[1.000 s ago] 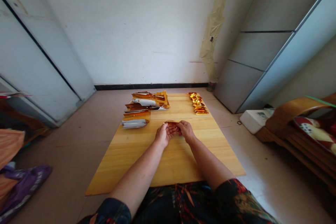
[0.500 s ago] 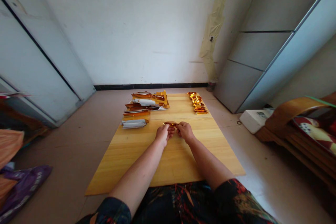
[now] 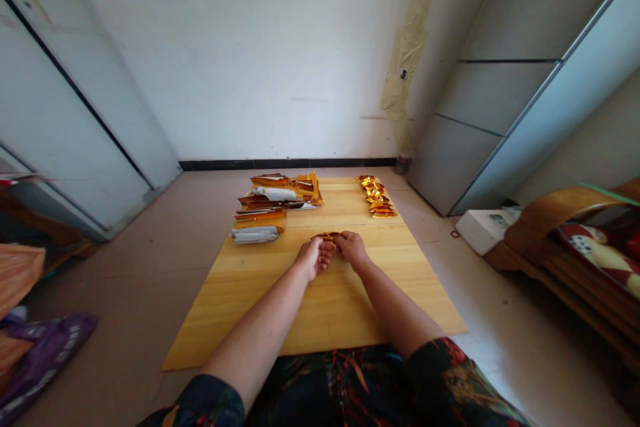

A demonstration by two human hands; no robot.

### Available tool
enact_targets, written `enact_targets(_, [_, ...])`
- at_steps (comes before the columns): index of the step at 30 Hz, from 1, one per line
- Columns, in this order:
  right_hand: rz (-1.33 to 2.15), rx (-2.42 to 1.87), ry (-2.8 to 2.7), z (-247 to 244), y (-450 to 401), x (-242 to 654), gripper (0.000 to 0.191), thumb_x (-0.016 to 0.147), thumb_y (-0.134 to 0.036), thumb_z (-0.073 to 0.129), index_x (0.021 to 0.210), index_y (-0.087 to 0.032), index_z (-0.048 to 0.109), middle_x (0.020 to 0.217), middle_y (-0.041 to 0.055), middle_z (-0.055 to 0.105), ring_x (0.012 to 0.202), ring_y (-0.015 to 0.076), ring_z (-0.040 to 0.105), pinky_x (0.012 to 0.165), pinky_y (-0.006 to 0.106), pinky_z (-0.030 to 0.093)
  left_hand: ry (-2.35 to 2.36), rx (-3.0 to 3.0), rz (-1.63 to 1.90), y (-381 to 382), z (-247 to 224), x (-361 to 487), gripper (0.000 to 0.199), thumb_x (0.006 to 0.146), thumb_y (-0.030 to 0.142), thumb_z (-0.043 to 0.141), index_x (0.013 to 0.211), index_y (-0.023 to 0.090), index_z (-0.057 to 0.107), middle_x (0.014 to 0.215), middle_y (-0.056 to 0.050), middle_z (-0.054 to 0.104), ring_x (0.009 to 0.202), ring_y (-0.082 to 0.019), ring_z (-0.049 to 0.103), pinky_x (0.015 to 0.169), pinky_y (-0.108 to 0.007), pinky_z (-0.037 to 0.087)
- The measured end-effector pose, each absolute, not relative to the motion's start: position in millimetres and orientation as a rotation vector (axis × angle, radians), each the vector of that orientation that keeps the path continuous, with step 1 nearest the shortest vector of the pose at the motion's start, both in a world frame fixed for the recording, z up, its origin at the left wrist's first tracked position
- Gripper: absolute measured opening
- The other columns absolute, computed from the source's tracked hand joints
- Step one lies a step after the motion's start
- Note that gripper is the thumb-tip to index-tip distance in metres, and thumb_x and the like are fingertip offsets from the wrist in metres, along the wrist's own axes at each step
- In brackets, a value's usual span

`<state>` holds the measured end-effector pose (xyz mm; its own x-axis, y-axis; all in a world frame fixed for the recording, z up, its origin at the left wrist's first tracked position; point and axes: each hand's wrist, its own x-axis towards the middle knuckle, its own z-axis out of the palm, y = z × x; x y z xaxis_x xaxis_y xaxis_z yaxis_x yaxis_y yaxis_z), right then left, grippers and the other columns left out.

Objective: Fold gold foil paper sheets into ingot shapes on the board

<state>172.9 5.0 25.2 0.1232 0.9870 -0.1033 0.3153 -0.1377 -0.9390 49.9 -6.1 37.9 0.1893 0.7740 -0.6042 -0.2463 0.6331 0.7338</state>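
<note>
Both my hands sit near the middle of a light pine board (image 3: 330, 307), pinching a small gold foil piece (image 3: 326, 236) between their fingertips. My left hand (image 3: 314, 258) holds its left part and my right hand (image 3: 351, 249) its right end. My fingers hide part of the foil. Beyond my left hand lie a stack of white folded paper strips (image 3: 255, 234) and a heap of flat gold foil strips (image 3: 280, 197). Small folded gold foil pieces (image 3: 377, 197) form a row at the board's far right.
A white wall with a black skirting strip (image 3: 287, 163) stands behind the board, which lies on a beige floor. To the right are a white box (image 3: 484, 230) and a wooden chair with a patterned cushion (image 3: 595, 253). A purple bag (image 3: 50, 340) lies at lower left.
The gold foil has gone from a fairly straight strip to a bent, curved shape between my fingers. My hands have drawn slightly closer together.
</note>
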Motion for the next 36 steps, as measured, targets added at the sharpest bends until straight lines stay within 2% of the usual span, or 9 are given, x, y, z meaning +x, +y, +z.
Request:
enact_targets(4, [1.263, -1.606, -1.285, 28, 9, 176, 0.022, 0.07, -0.02, 0.05, 0.048, -0.019, 0.049, 0.034, -0.0037, 0.046, 0.029, 0.0085, 0.038, 0.034, 0.02, 0.026, 1.23, 0.545, 0.653, 2, 39, 44, 0.034, 0.086, 0.029, 0.035, 0.068, 0.012, 0.058, 0.042, -0.001, 0.051, 0.032, -0.007, 0.042, 0.035, -0.016, 0.027])
enact_targets(9, [1.309, -1.568, -1.269, 32, 14, 173, 0.018, 0.069, -0.019, 0.049, 0.052, -0.018, 0.052, 0.038, -0.0023, 0.051, 0.03, 0.0086, 0.041, 0.035, 0.019, 0.029, 1.266, 0.545, 0.576, 13, 39, 38, 0.029, 0.083, 0.028, 0.042, 0.065, 0.012, 0.057, 0.04, -0.003, 0.051, 0.029, -0.009, 0.04, 0.033, -0.017, 0.021])
enact_targets(13, [1.238, -1.518, -1.193, 32, 16, 164, 0.016, 0.072, -0.026, 0.047, 0.059, -0.018, 0.054, 0.043, -0.0043, 0.051, 0.035, 0.0086, 0.042, 0.037, 0.019, 0.03, 1.216, 0.544, 0.65, 15, 40, 40, 0.028, 0.082, 0.032, 0.043, 0.066, 0.013, 0.056, 0.041, 0.0, 0.05, 0.029, -0.007, 0.039, 0.033, -0.016, 0.02])
enact_targets(17, [1.002, -1.563, -1.228, 25, 18, 156, 0.022, 0.075, -0.031, 0.043, 0.066, -0.019, 0.058, 0.053, -0.0036, 0.056, 0.048, 0.0103, 0.049, 0.045, 0.018, 0.034, 1.168, 0.54, 0.74, 8, 40, 47, 0.034, 0.086, 0.036, 0.035, 0.064, 0.015, 0.052, 0.04, 0.003, 0.046, 0.028, -0.005, 0.034, 0.033, -0.016, 0.018])
enact_targets(22, [0.973, -1.575, -1.256, 23, 18, 154, 0.024, 0.075, -0.029, 0.04, 0.062, -0.017, 0.056, 0.053, -0.002, 0.054, 0.052, 0.0108, 0.048, 0.047, 0.019, 0.033, 1.137, 0.546, 0.768, 0, 39, 52, 0.037, 0.087, 0.037, 0.03, 0.062, 0.017, 0.047, 0.04, 0.004, 0.043, 0.027, -0.005, 0.033, 0.033, -0.017, 0.016])
enact_targets(27, [1.044, -1.569, -1.202, 23, 17, 154, 0.019, 0.075, -0.026, 0.041, 0.063, -0.017, 0.054, 0.054, -0.0019, 0.054, 0.051, 0.0103, 0.048, 0.045, 0.019, 0.033, 1.185, 0.604, 0.723, -1, 37, 52, 0.038, 0.085, 0.045, 0.036, 0.061, 0.017, 0.047, 0.04, 0.004, 0.043, 0.027, -0.006, 0.032, 0.034, -0.017, 0.016])
enact_targets(32, [1.172, -1.514, -1.09, 21, 15, 152, 0.017, 0.077, -0.026, 0.042, 0.072, -0.018, 0.057, 0.06, 0.0009, 0.062, 0.055, 0.0119, 0.057, 0.049, 0.019, 0.04, 1.332, 0.716, 0.676, 0, 33, 47, 0.043, 0.082, 0.052, 0.042, 0.06, 0.016, 0.05, 0.039, 0.003, 0.044, 0.028, -0.007, 0.033, 0.035, -0.019, 0.017])
enact_targets(36, [1.325, -1.41, -0.927, 25, 13, 150, 0.017, 0.078, -0.023, 0.041, 0.077, -0.018, 0.056, 0.059, 0.0012, 0.063, 0.051, 0.0123, 0.058, 0.049, 0.02, 0.044, 1.45, 0.843, 0.694, -1, 34, 43, 0.041, 0.079, 0.052, 0.05, 0.059, 0.016, 0.051, 0.038, 0.002, 0.046, 0.03, -0.008, 0.036, 0.037, -0.02, 0.017])
